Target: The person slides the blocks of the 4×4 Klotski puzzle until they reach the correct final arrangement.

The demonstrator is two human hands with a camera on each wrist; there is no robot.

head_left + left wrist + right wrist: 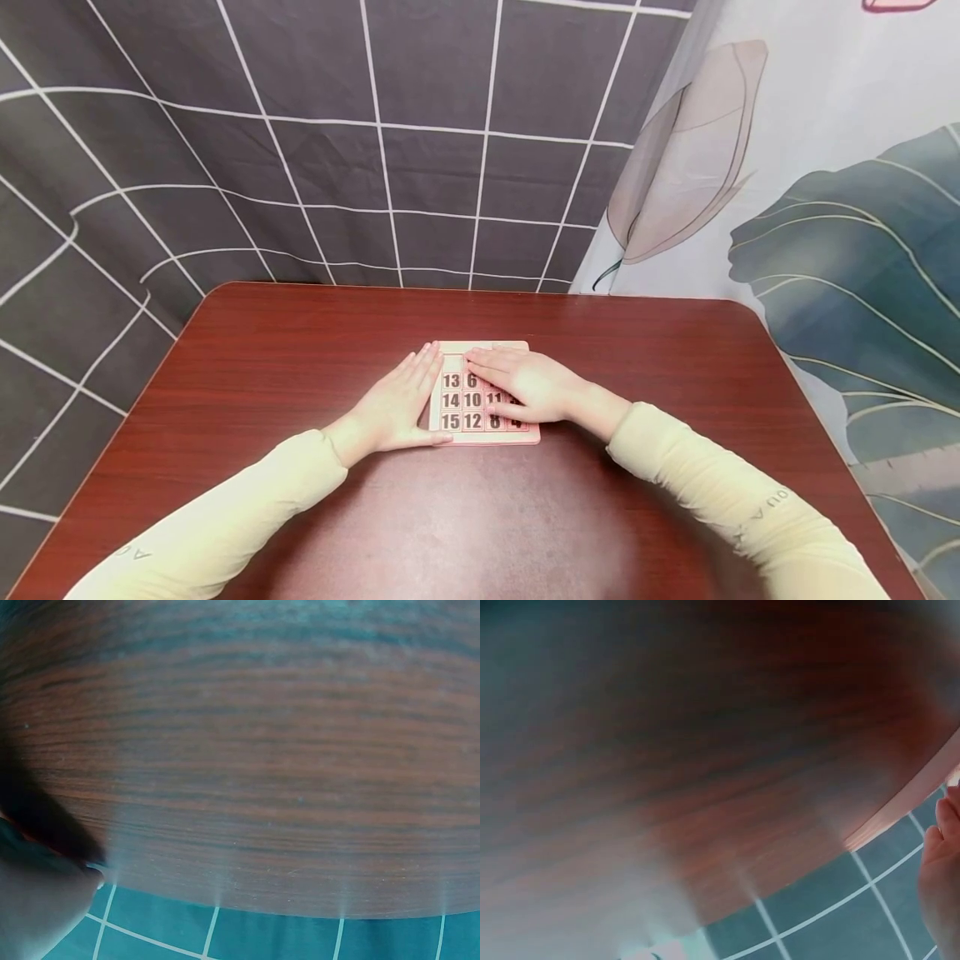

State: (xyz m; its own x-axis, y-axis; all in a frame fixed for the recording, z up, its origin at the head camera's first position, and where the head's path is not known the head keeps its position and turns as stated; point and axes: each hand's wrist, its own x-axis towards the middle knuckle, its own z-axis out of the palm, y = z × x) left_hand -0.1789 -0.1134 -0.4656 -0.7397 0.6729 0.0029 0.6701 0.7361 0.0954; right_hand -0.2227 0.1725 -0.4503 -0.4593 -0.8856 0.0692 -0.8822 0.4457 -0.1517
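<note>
A square number slide puzzle [472, 401] with a pale frame lies flat on the table in the head view. Numbers such as 13, 14, 15, 10 and 12 show on its left and lower tiles; a blank spot is at its upper left. Along the left edge my left hand [397, 408] rests with straight fingers, its thumb by the bottom edge. Over the right part lies my right hand [543, 387], fingers extended to the left across the tiles, covering several. In the right wrist view, the puzzle's pale edge [904, 799] shows beside the fingers.
The reddish-brown wooden table [285, 358] spreads around the puzzle. Behind it hangs a dark curtain [435, 167] with white grid lines. A white curtain with large leaf prints [847, 275] hangs on the right.
</note>
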